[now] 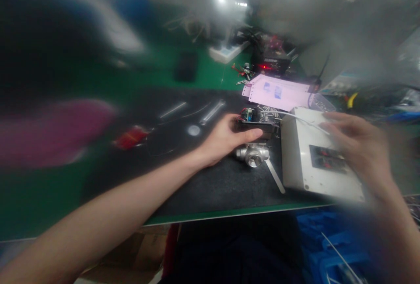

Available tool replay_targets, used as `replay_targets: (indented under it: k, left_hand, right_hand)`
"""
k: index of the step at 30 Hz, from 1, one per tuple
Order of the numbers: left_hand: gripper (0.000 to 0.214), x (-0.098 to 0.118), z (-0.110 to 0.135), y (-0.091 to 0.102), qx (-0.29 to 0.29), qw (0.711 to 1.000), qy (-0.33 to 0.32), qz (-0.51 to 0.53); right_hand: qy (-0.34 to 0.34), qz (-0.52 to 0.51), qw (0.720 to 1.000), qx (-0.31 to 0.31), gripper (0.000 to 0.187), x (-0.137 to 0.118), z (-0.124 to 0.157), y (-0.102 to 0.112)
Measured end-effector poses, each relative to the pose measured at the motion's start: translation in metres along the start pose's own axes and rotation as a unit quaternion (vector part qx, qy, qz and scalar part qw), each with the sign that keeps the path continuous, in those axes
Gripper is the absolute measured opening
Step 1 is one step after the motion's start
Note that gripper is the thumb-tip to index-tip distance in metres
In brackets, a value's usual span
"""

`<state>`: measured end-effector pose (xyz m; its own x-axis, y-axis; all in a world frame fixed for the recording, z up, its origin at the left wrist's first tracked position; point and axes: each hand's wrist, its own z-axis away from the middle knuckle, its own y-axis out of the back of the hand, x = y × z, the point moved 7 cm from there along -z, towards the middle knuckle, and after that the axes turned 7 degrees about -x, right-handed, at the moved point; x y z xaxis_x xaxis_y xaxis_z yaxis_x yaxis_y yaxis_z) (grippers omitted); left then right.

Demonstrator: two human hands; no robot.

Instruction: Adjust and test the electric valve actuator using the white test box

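My left hand (226,137) reaches across the black mat (210,179) and grips a small black electronic module (259,120) with a circuit board on top. A shiny metal valve fitting (253,154) lies just below that hand. My right hand (357,144), blurred by motion, rests with spread fingers on top of a white box (305,166) that has a dark panel with red buttons (328,158). A thin white cable (303,120) runs across the box under my fingers.
Pink paper sheets (278,92) lie behind the box. A black device with a red light (274,61) and a white power strip (226,52) stand at the back. A red object (131,137) and metal rods (211,111) lie on the mat. Blue bins (331,249) sit below the table edge.
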<state>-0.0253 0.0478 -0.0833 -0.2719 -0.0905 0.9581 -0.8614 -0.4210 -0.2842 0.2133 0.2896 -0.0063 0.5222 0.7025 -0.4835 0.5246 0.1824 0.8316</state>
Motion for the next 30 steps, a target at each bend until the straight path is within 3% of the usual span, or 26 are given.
replay_targets:
  k: [30]
  left_hand:
    - [0.071, 0.0017, 0.0001, -0.0011, -0.003, 1.000, -0.005, -0.001]
  right_hand:
    - [-0.003, 0.006, 1.000, 0.003, 0.027, -0.0027, 0.0000, -0.0003]
